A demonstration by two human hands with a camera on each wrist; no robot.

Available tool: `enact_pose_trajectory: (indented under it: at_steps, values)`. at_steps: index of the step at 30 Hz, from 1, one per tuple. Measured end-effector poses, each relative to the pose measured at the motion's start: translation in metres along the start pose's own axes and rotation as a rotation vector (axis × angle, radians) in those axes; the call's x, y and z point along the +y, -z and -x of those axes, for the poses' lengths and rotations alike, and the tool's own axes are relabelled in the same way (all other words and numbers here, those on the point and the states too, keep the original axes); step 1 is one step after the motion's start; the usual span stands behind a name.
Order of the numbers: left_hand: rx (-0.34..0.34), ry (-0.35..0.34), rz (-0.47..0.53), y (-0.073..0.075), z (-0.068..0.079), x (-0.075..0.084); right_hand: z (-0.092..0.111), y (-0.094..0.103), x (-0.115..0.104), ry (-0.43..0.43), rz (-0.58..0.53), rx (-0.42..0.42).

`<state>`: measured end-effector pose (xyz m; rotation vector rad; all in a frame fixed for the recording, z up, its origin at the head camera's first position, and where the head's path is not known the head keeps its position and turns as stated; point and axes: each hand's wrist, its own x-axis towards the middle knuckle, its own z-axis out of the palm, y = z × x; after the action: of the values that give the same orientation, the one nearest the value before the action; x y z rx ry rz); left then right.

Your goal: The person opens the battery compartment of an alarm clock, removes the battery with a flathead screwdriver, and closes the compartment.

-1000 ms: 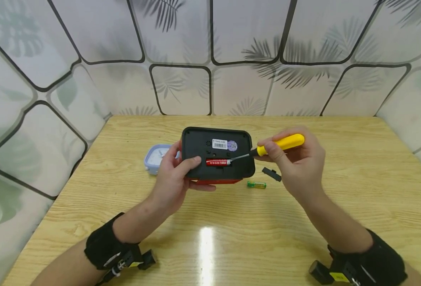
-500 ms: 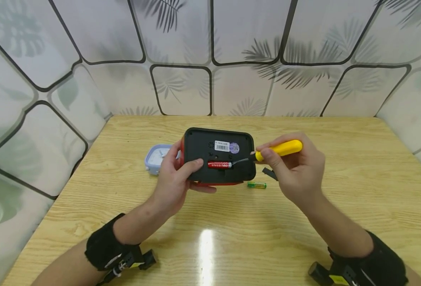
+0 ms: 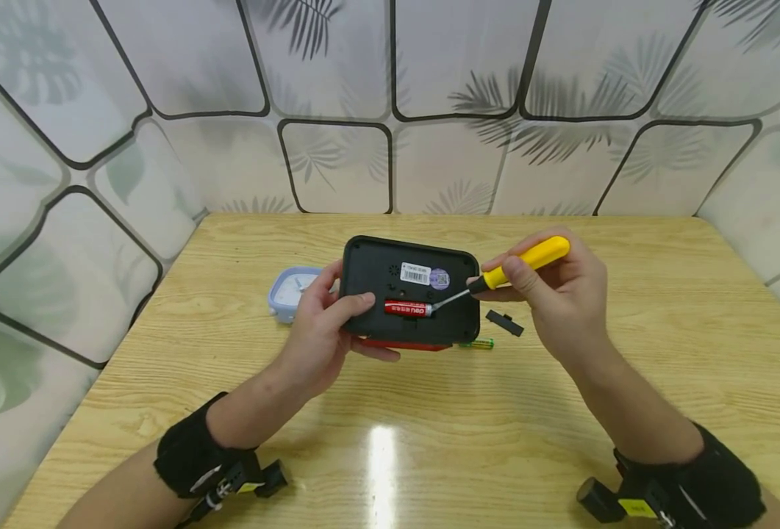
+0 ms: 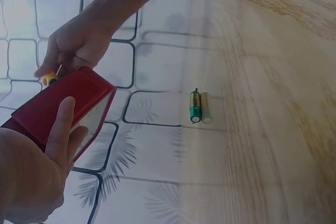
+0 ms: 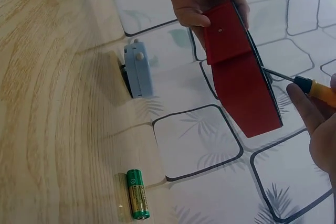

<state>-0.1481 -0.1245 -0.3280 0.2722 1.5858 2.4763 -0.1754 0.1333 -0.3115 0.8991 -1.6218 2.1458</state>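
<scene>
My left hand (image 3: 317,330) grips the left end of a red, wedge-shaped device (image 5: 241,82), its thumb on the black panel (image 3: 370,257) that faces me. A red battery (image 3: 406,308) sits in a slot in that panel. In my right hand (image 3: 564,294) is a screwdriver with a yellow handle (image 3: 528,262), pinched between thumb and fingers. Its metal tip meets the right end of the red battery; whether it is wedged under it I cannot tell. On the table behind lie a small black battery cover (image 3: 505,322) and a green battery (image 5: 137,195), partly hidden by the device in the head view.
A light blue alarm clock (image 3: 287,290) stands on the table left of the device, partly behind my left hand. The wooden table (image 3: 469,441) reaches back to a patterned wall (image 3: 337,169).
The device has shifted slightly right and tilted, now covering part of the green battery. The screwdriver's handle has swung up and right, while its tip stays at the red battery's end.
</scene>
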Motion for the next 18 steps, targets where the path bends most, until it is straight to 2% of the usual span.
enact_pose_trajectory:
  at_steps: [5, 13, 18]
  values:
    - [-0.012, 0.014, 0.018, 0.0018, -0.0007, -0.0007, 0.0, -0.0001, -0.0003, -0.075, -0.005, 0.044]
    - [-0.013, 0.043, 0.037, 0.004, -0.0016, -0.0014, 0.0007, -0.0021, 0.0035, -0.123, -0.162, 0.1]
    - [0.002, 0.067, 0.038, 0.0054, -0.0026, -0.0023, 0.0023, -0.0045, 0.0054, -0.157, -0.185, 0.126]
